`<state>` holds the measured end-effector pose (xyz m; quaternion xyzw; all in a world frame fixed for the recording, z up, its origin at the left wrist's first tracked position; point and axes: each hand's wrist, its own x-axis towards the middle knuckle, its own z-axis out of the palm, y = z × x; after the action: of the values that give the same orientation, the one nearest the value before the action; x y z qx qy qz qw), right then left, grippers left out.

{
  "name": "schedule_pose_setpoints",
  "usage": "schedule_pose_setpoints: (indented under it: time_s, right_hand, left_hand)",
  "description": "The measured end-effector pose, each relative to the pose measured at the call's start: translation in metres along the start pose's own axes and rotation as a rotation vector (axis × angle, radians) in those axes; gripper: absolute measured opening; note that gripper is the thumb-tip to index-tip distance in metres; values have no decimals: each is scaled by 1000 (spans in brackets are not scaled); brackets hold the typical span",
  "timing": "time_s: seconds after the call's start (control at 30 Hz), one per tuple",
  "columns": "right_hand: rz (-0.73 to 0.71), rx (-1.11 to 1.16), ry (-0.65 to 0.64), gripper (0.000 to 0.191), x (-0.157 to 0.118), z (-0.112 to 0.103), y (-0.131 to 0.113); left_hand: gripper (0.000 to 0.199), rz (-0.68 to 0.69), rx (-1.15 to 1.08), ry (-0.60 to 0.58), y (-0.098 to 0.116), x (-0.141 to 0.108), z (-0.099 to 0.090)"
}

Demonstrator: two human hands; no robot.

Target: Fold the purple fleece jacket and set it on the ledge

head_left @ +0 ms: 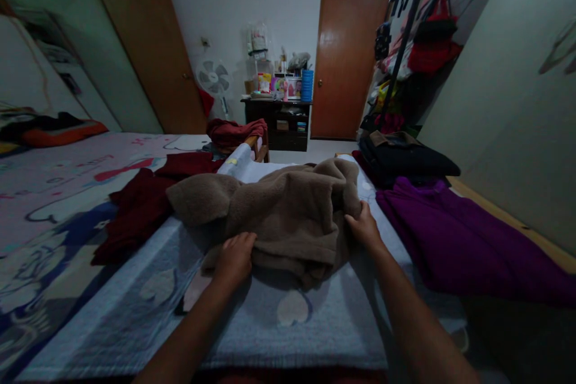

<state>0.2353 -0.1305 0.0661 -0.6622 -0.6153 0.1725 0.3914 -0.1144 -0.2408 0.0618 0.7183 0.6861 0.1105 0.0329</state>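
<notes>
A brown fleecy garment [288, 210] lies bunched up on a light blue cloth with pale heart shapes [292, 309]. At its near left edge, my left hand [236, 255] is closed on the fabric, fingers over the top. My right hand [363, 228] pinches the garment's right side. One part of the garment, perhaps a sleeve, sticks out to the left. Its far side is partly hidden behind the folds. A small pale flat item with a dark edge [192, 295] shows beneath it, beside my left forearm.
A folded purple garment [463, 240] lies to the right, with a stack of dark clothes [407, 156] behind it. To the left is a dark red garment [144, 204] on the patterned bed sheet [67, 174]. Farther back stand a fan [215, 79], a dark cabinet [274, 126] and a door [348, 66].
</notes>
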Motion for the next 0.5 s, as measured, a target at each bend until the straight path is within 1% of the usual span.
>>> schedule_pose_setpoints:
  time_s: [0.1,0.17,0.23,0.33,0.43,0.5]
  right_hand:
    - [-96,-35,-75,96,-29,7,1]
    - [-107,-86,-142,99,-47,9,1]
    - [-83,-137,-189,100,-64,10,0]
    - [-43,-165,-197,100,-80,12,-1]
    - [-29,-130,-164,92,-85,14,1]
    - [-63,-60,-149,86,-82,15,2]
  left_hand:
    - [75,187,29,67,21,-9,6]
    - [81,333,-18,63,38,-13,9]
    - [76,450,-69,49,55,-13,12]
    - [65,541,-119,58,77,-6,16]
    - [54,567,-170,44,93,4,22]
    - [43,547,-234,6,97,9,24]
